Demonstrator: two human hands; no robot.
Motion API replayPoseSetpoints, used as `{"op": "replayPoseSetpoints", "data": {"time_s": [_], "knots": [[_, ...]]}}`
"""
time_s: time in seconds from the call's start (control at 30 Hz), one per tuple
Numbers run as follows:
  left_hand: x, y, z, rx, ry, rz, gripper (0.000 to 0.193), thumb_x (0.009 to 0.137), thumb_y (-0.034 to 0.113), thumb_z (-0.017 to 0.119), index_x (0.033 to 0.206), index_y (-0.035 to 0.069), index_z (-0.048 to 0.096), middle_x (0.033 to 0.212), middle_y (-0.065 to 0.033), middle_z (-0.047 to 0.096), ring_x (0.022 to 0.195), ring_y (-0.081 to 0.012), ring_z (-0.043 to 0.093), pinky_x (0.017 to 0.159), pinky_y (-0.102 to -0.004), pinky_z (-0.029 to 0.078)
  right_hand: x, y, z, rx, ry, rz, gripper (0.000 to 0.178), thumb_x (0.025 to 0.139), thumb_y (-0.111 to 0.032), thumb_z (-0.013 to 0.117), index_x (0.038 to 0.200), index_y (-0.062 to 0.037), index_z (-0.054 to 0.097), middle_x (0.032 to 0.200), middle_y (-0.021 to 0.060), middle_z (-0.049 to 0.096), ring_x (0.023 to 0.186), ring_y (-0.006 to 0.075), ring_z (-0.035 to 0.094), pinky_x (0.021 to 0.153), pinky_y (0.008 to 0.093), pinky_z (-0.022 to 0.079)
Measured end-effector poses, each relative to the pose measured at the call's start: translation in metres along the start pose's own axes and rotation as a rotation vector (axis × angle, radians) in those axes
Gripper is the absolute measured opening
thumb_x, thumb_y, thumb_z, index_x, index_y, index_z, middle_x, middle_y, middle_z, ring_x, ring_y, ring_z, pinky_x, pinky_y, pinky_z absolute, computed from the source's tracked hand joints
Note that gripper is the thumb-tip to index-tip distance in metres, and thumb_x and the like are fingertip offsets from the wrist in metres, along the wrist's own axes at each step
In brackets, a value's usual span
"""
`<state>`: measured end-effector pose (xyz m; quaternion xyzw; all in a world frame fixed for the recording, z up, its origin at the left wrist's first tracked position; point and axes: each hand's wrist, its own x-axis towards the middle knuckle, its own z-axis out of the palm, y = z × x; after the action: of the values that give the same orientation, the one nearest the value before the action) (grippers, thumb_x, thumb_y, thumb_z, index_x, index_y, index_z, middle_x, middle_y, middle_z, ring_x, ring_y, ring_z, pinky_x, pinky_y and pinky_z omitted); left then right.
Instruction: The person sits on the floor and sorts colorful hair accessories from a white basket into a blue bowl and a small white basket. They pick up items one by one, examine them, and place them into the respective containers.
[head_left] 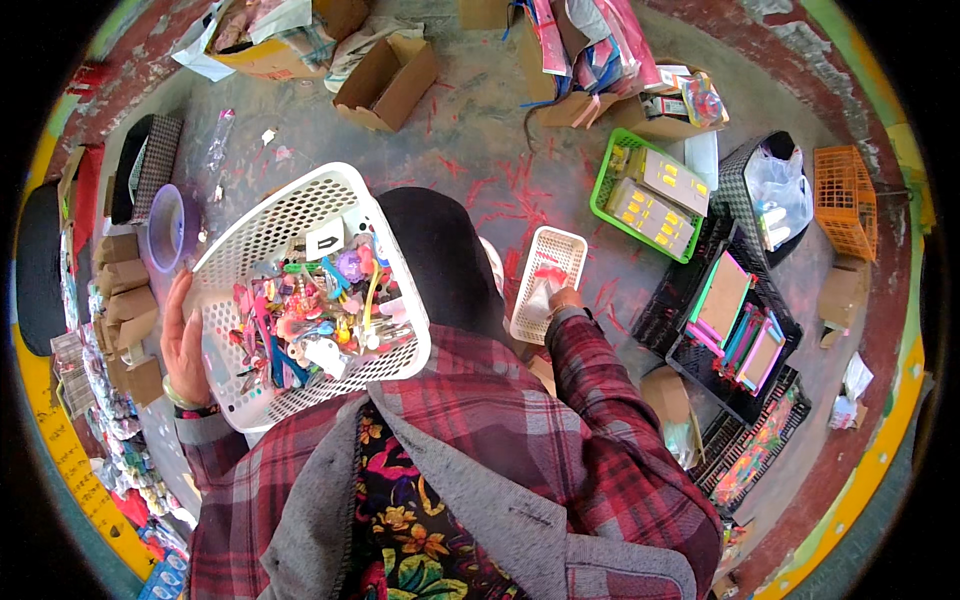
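A large white perforated plastic basket [395, 345] rests tilted against my lap. Inside lies a jumble of small colourful hair clips and trinkets [320, 310], with a white tag [325, 240] among them. My left hand [183, 345] is against the basket's left side, fingers stretched upward and touching its wall. To the right, my right hand [567, 298] reaches into a small white basket [572, 243] on the floor. Its fingers are curled at a whitish packet with red in it [541, 297]; the fingertips are partly hidden.
At right stand a green basket [598, 180] of yellow-marked packs, black crates [675, 290] with bright frames, a checked bin [742, 170] and an orange basket [845, 200]. A purple basin [170, 228] stands left. An open cardboard box [385, 85] and other filled boxes line the far side.
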<state>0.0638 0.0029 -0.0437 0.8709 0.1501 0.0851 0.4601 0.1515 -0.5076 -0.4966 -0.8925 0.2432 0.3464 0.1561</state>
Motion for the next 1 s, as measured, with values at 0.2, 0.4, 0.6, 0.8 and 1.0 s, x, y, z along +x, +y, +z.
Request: {"op": "replayPoseSetpoints", "data": {"time_s": [0.2,0.4,0.6,0.8,1.0], "knots": [[-0.005,-0.009,-0.006,-0.013,0.011,0.021,0.04,0.087,0.013,0.046,0.125,-0.002,0.047,0.138,-0.0147,0.035,0.129,-0.0225,0.03,0.107,-0.0345,0.02,-0.03,-0.021,-0.037,-0.041,-0.098,0.001,0.022,0.078,-0.015,0.056,0.093,-0.0011,0.065,0.09,0.0194,0.065,0.084,0.0318,0.065,0.072,0.0387,0.051],[-0.006,-0.016,-0.007,-0.04,0.017,0.061,0.039,0.086,0.012,0.049,0.124,-0.001,0.049,0.138,-0.0156,0.035,0.131,-0.0243,0.028,0.107,-0.0363,0.019,-0.003,0.014,-0.033,0.124,-0.135,0.11,0.021,0.075,-0.017,0.062,0.087,-0.0001,0.067,0.081,0.016,0.067,0.076,0.0274,0.067,0.069,0.0369,0.051],[-0.015,-0.013,-0.009,-0.015,0.027,0.09,0.039,0.086,0.012,0.049,0.123,0.0,0.05,0.138,-0.0154,0.035,0.131,-0.0246,0.028,0.106,-0.0365,0.019,-0.016,0.007,-0.046,0.268,-0.159,0.022,0.021,0.074,-0.02,0.067,0.08,0.0003,0.067,0.07,0.01,0.067,0.063,0.0195,0.066,0.061,0.0351,0.051],[-0.003,-0.015,-0.005,-0.07,0.005,0.079,0.037,0.085,0.012,0.05,0.121,0.001,0.052,0.138,-0.0147,0.035,0.131,-0.0245,0.028,0.106,-0.0362,0.02,0.032,0.05,-0.003,0.439,-0.307,0.061,0.017,0.076,-0.012,0.063,0.072,0.0039,0.065,0.067,0.0117,0.066,0.055,0.0192,0.064,0.054,0.0356,0.051],[-0.003,-0.018,-0.006,-0.069,0.026,0.062,0.036,0.083,0.013,0.054,0.118,0.005,0.055,0.137,-0.0138,0.037,0.128,-0.0242,0.031,0.105,-0.0378,0.021,0.04,0.052,0.017,0.112,-0.129,-0.066,0.02,0.084,-0.011,0.052,0.076,0.0036,0.064,0.067,0.0131,0.066,0.054,0.0218,0.065,0.042,0.0342,0.049]]}}
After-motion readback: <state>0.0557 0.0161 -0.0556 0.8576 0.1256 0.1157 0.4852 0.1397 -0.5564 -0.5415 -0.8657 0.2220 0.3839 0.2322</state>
